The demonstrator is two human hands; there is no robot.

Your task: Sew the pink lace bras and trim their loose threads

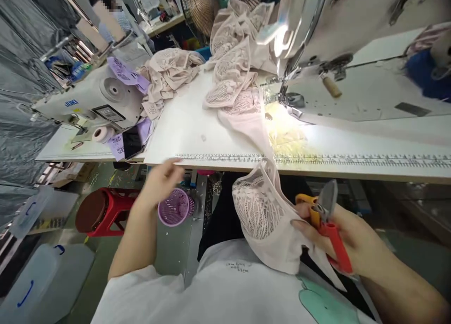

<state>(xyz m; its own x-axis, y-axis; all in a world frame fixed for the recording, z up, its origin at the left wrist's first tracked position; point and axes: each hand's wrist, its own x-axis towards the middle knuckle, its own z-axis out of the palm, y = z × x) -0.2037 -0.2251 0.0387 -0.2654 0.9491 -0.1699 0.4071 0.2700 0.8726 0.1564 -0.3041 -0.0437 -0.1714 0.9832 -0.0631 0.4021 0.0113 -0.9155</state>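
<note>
My right hand (338,237) holds red-and-orange thread snips (329,225) and also pinches a pale pink lace garment piece (262,216) that hangs off the table's front edge onto my lap. A strip of the same fabric (246,122) runs back across the white table (190,131) to the needle area of the sewing machine (352,47). My left hand (160,181) hovers just below the table's front edge, fingers loosely apart, holding nothing, blurred by motion.
Pink lace pieces (169,73) lie piled at the back of the table. A second sewing machine (95,96) stands to the left with purple tickets and a phone (131,142). Below are a purple basket (175,206), a red stool (102,211) and plastic bins. Another person stands far back left.
</note>
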